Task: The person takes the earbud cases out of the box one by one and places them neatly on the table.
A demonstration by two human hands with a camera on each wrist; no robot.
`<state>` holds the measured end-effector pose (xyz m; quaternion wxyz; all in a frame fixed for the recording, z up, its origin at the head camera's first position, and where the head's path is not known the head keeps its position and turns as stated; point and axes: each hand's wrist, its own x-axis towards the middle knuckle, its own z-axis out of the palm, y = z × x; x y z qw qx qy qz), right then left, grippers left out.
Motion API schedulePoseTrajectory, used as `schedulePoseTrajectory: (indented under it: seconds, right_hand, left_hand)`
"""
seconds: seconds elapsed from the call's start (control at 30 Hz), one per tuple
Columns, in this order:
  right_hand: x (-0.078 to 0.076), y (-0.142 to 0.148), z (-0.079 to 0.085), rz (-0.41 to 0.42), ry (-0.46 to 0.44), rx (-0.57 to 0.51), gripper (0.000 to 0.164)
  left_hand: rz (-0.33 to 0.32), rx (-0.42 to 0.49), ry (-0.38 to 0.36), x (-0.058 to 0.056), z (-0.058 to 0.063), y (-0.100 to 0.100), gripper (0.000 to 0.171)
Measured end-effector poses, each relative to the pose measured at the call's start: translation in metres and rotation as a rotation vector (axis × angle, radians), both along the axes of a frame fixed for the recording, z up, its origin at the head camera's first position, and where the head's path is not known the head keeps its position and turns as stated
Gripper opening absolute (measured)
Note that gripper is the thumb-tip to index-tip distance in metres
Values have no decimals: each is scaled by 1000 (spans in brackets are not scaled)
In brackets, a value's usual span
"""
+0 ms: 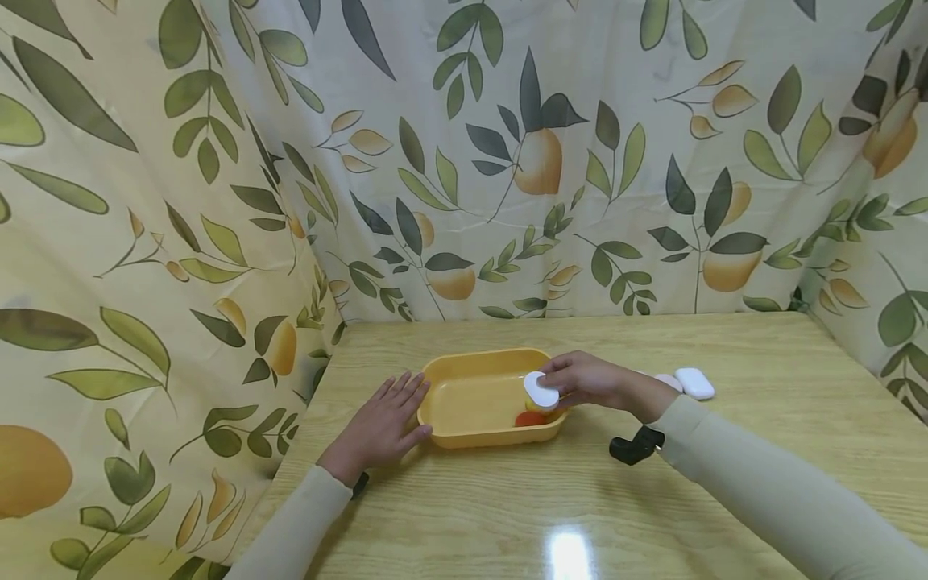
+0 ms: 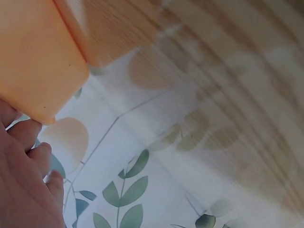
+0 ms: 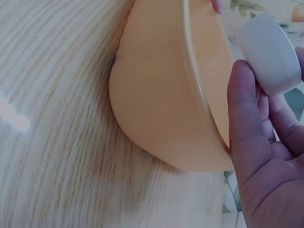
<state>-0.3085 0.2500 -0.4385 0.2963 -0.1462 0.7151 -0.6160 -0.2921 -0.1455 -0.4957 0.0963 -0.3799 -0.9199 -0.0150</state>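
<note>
A yellow-orange plastic tray point(image 1: 464, 435) with raised sides stands on the table. At its left end my left hand point(image 1: 387, 419) lies with fingers extended, fingertips at the rim; the left wrist view shows these fingers point(image 2: 29, 137) against the tray's outer wall. Above the tray's right end, my right hand point(image 1: 583, 377) pinches a small, thick white block with rounded edges point(image 3: 270, 54) between thumb and fingers. Beneath that white block lie a red piece point(image 1: 531, 419) and a yellow piece point(image 1: 535, 406) inside the tray, partly covered.
Right of the tray, a white rounded-square piece point(image 1: 694, 383) lies on the wooden table point(image 1: 493, 507) beside a pale pink piece point(image 1: 669, 382), which my right forearm partly hides. A curtain point(image 1: 507, 161) printed with leaves and fruit hangs along the back and left sides.
</note>
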Motion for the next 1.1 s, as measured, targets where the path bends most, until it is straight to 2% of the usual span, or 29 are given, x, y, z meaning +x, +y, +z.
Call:
schedulePoseTrajectory:
  seconds: [0.13, 0.37, 0.57, 0.8, 0.97, 1.1]
  right_hand:
    - [2, 7, -1, -1, 7, -15, 32]
    - [6, 16, -2, -50, -26, -17, 37]
    - [10, 23, -7, -33, -24, -25, 39]
    - [14, 29, -13, -55, -51, -25, 36]
    - [18, 36, -17, -69, -52, -9, 40]
    - [21, 42, -20, -82, -59, -1, 40]
  left_hand:
    - [9, -11, -11, 0, 1, 0, 77]
    - [3, 19, -11, 0, -1, 0, 77]
    - [11, 34, -30, 2, -2, 0, 77]
    - [3, 33, -15, 0, -2, -1, 77]
    - [-8, 29, -1, 0, -1, -1, 77]
    - [3, 19, -18, -1, -2, -2, 77]
